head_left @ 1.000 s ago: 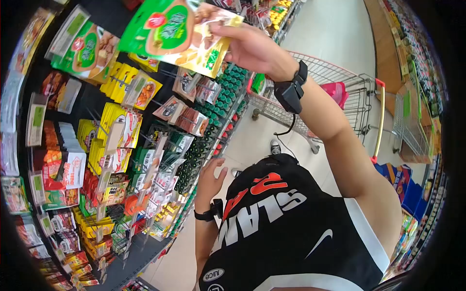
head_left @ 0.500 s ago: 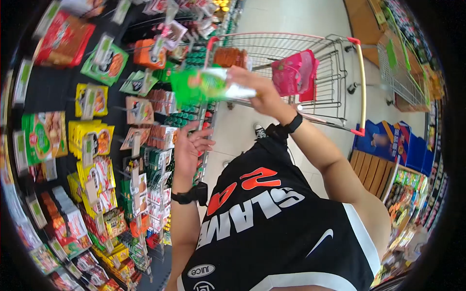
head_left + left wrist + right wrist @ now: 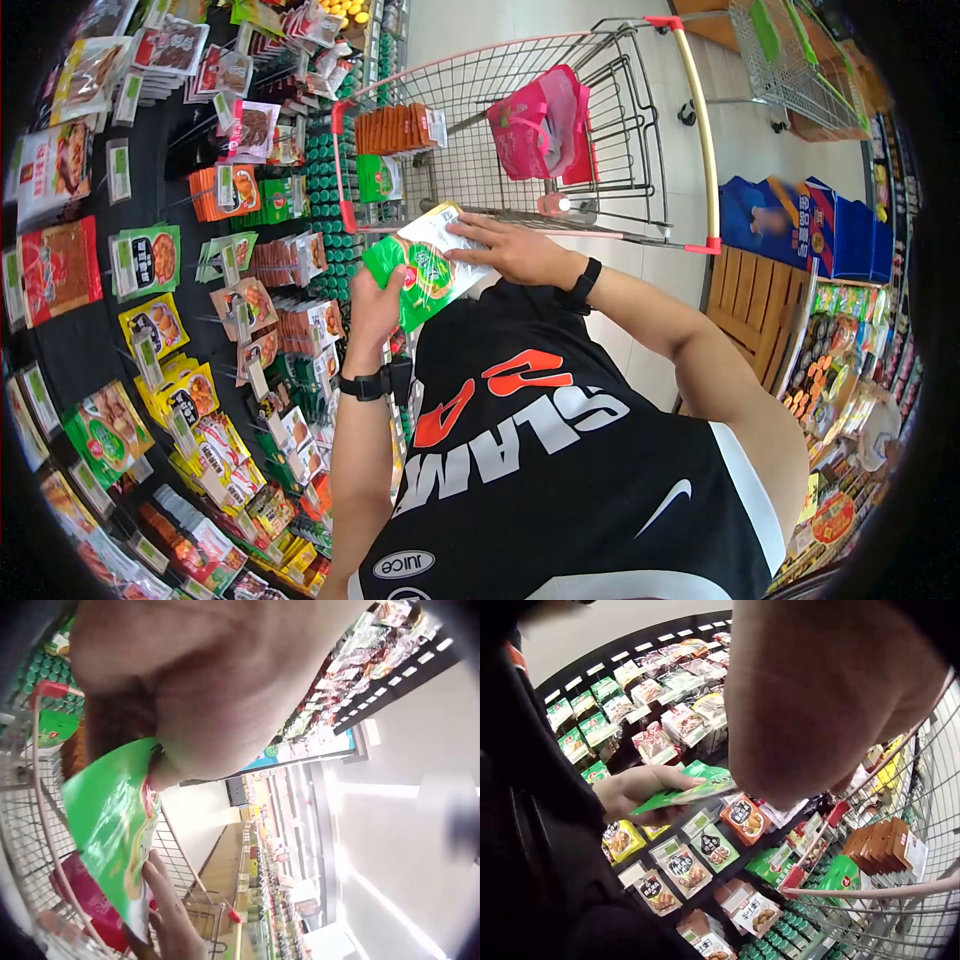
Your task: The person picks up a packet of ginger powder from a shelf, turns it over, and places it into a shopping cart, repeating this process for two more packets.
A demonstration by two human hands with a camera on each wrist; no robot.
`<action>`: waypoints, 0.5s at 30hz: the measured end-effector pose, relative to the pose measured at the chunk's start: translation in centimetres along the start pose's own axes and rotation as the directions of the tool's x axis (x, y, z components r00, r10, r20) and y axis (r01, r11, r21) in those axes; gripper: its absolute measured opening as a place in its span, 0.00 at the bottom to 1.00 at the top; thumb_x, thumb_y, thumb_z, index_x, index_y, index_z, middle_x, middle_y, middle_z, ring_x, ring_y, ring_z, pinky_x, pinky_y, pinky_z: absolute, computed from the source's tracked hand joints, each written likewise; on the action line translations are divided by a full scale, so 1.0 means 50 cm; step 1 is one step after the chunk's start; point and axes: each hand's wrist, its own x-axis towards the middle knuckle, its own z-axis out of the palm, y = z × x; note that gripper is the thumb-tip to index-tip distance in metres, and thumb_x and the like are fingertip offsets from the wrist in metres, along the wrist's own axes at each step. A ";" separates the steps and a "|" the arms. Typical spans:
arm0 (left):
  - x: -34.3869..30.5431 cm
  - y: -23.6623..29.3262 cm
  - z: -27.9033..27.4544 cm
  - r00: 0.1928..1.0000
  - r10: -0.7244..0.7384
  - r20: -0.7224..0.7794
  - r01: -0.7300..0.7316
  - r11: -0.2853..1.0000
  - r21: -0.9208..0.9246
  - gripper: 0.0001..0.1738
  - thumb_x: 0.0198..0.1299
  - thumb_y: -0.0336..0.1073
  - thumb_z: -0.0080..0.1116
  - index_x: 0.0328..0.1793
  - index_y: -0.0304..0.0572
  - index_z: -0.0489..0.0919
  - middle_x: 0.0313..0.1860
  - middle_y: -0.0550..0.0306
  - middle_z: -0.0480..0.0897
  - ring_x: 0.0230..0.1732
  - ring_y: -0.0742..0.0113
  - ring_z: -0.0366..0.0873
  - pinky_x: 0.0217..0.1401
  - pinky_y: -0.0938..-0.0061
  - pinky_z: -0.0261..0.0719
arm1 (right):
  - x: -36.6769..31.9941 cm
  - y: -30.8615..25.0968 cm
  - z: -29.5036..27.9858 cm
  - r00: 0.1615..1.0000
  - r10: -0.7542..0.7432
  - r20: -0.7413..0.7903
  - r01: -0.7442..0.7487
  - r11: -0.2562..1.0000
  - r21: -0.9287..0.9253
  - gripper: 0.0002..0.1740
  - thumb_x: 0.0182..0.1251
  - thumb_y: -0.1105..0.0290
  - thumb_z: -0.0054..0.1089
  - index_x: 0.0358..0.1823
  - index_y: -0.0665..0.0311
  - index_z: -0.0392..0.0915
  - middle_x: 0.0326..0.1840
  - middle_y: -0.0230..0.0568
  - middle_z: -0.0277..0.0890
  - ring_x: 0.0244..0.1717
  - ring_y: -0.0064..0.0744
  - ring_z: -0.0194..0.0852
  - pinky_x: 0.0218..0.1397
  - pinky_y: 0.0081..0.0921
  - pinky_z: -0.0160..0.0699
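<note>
A green snack packet (image 3: pixel 418 275) with a white lower part is held between both hands in front of the torso, close to the near side of the cart. My left hand (image 3: pixel 375 312) pinches its green end, thumb across the printed face. At the pale end, my right hand (image 3: pixel 518 252) holds the packet with fingers laid over the face; its thumb is hidden in the head view. In the left wrist view the packet (image 3: pixel 112 817) slants down from the left hand to the right hand's fingers (image 3: pixel 161 889).
A wire shopping cart (image 3: pixel 690 130) stands just ahead, holding a row of brown packets (image 3: pixel 390 130), a green packet (image 3: pixel 378 178), a pink bag (image 3: pixel 535 125) and a bottle (image 3: pixel 560 206). Hanging packets on a dark rack (image 3: pixel 75 370) line the left. A wooden slatted stand (image 3: pixel 755 305) is at right.
The right hand has brought the green packet from the rack down to the torso. The left hand, free earlier, has come up and taken hold of its other end. The view has turned towards the cart.
</note>
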 end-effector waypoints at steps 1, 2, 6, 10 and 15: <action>0.016 0.003 -0.001 1.000 0.004 0.012 -0.005 0.992 0.126 0.13 0.70 0.32 0.61 0.54 0.31 0.82 0.41 0.47 0.88 0.43 0.57 0.87 0.49 0.63 0.81 | -0.005 0.001 0.006 0.999 0.029 0.016 -0.029 1.000 0.005 0.45 0.56 0.80 0.62 0.78 0.45 0.67 0.85 0.45 0.53 0.85 0.54 0.51 0.81 0.44 0.65; 0.032 0.005 -0.006 1.000 0.004 0.027 -0.011 0.968 0.251 0.13 0.70 0.34 0.61 0.54 0.31 0.82 0.40 0.44 0.88 0.42 0.53 0.87 0.48 0.61 0.81 | -0.009 0.014 0.026 0.999 0.043 -0.004 -0.043 0.998 0.038 0.45 0.57 0.76 0.64 0.80 0.47 0.64 0.86 0.47 0.50 0.85 0.55 0.50 0.82 0.44 0.63; 0.113 -0.028 -0.034 0.996 0.091 -0.016 -0.071 0.871 0.487 0.16 0.72 0.40 0.57 0.51 0.31 0.82 0.40 0.34 0.86 0.44 0.33 0.84 0.45 0.51 0.79 | -0.015 0.034 0.058 0.977 0.211 -0.013 -0.204 0.960 0.192 0.37 0.65 0.70 0.63 0.78 0.55 0.64 0.81 0.51 0.58 0.78 0.56 0.61 0.75 0.44 0.71; 0.233 -0.093 -0.063 0.982 0.186 0.032 -0.168 0.777 0.607 0.18 0.74 0.43 0.54 0.52 0.32 0.81 0.41 0.32 0.85 0.44 0.29 0.83 0.46 0.43 0.78 | -0.003 0.040 0.052 0.936 0.352 0.026 -0.344 0.893 0.290 0.34 0.68 0.70 0.61 0.76 0.61 0.64 0.72 0.55 0.69 0.67 0.55 0.73 0.67 0.46 0.77; 0.412 -0.272 -0.053 0.962 0.233 0.145 -0.275 0.824 0.495 0.18 0.72 0.43 0.56 0.54 0.33 0.80 0.41 0.29 0.85 0.45 0.27 0.83 0.48 0.40 0.79 | 0.001 0.058 0.035 0.823 0.568 0.016 -0.513 0.731 0.451 0.21 0.69 0.73 0.58 0.63 0.68 0.75 0.50 0.54 0.82 0.52 0.53 0.83 0.57 0.43 0.81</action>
